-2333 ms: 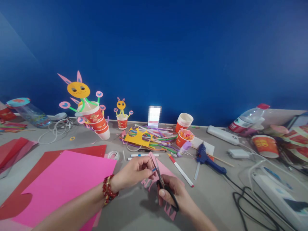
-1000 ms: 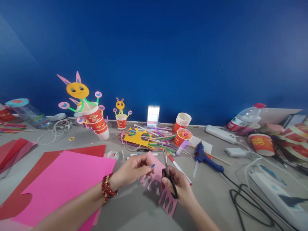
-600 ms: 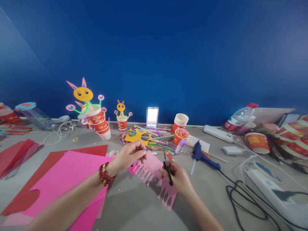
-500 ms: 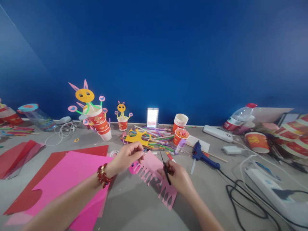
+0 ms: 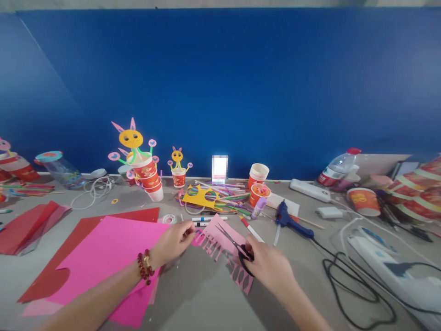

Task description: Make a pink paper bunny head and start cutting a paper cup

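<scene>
My right hand [image 5: 270,264] grips black-handled scissors [image 5: 237,244], whose blades point away and to the left over a light pink paper sheet [image 5: 225,230]. Narrow slits and petal-shaped holes run along the sheet's near edge, and it appears to lie on the table. Left of the sheet is my left hand [image 5: 172,243], with a red bead bracelet at the wrist. Its thumb and fingers are pressed together; whatever they hold, if anything, I cannot make out. Close to those fingertips, a magenta paper piece [image 5: 197,238] shows in part.
Magenta paper [image 5: 113,257] and red paper [image 5: 82,234] cover the left side. Behind my hands are markers [image 5: 210,219], yellow cut-out paper [image 5: 196,197], pipe cleaners and a cup figure [image 5: 178,177]. On the right lie a blue glue gun [image 5: 292,221], its black cable and a power strip [image 5: 389,276].
My left hand has drawn back left from the pink sheet's upper corner. The scissors have swung flatter over the sheet, with their blades now showing. My view has tilted slightly upward.
</scene>
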A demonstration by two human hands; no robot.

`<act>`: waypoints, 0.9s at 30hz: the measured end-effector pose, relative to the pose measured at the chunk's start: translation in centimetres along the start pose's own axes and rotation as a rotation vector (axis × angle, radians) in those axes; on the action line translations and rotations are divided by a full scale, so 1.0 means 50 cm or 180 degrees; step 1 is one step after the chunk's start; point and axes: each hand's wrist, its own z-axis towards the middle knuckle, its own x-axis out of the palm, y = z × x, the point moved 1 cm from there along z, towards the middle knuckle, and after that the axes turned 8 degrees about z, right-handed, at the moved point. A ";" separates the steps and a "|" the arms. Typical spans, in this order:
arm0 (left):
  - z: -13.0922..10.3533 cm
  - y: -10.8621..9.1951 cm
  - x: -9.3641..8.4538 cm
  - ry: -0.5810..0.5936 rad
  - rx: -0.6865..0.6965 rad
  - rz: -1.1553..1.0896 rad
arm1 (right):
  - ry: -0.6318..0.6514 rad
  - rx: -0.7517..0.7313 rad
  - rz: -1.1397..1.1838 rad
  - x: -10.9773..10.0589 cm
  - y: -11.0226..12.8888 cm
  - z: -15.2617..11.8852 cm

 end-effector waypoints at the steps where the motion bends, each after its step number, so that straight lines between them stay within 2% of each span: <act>1: -0.001 -0.004 0.005 0.0035 0.0036 0.0017 | 0.0015 -0.0012 -0.0112 -0.001 0.000 -0.005; 9: 0.002 -0.044 0.035 0.0508 0.0221 0.0368 | 0.0199 -0.0007 -0.0665 0.013 -0.010 -0.014; 12: 0.026 -0.059 0.041 0.0553 0.0303 0.0497 | 0.0389 0.0003 -0.0657 0.017 -0.012 -0.010; 16: 0.076 -0.083 0.051 0.0611 0.0454 0.0542 | 0.0410 0.0032 -0.0643 0.015 -0.010 -0.010; 21: 0.129 -0.105 0.084 0.0653 0.0639 0.0598 | 0.0445 -0.0019 -0.0423 0.011 -0.011 -0.025; 24: 0.144 -0.107 0.108 0.0701 0.0718 0.0655 | 0.0422 -0.0102 -0.0312 0.012 -0.017 -0.031; 27: 0.144 -0.102 0.114 0.0660 0.0725 0.0775 | 0.0436 -0.0108 -0.0280 0.013 -0.022 -0.033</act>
